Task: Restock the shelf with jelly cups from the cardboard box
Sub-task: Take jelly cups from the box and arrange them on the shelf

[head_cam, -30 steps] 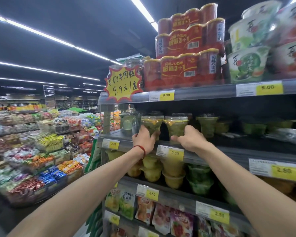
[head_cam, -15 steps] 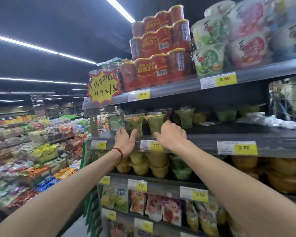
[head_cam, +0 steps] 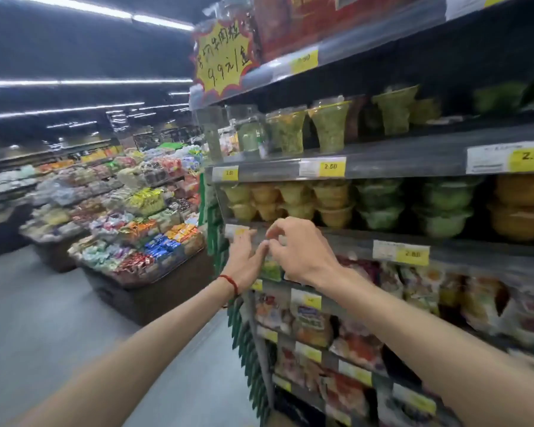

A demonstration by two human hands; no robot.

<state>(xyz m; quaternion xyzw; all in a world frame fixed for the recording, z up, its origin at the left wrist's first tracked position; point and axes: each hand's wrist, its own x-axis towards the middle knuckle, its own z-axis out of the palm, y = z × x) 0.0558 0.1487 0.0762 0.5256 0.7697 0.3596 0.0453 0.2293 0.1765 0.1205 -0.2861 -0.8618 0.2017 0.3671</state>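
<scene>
Bins of sweets fill the aisle at left. A yellow sign hangs from the top shelf's edge. Below it the left hand, with a red string at the wrist, reaches out. Its fingers are straight and released, their tips near a lower rail. Just beside it, the right hand has fingers loosely curled, with nothing seen in them. Above both hands, tall jelly cups stand upright in a row on the shelf, behind a 2.50 tag.
</scene>
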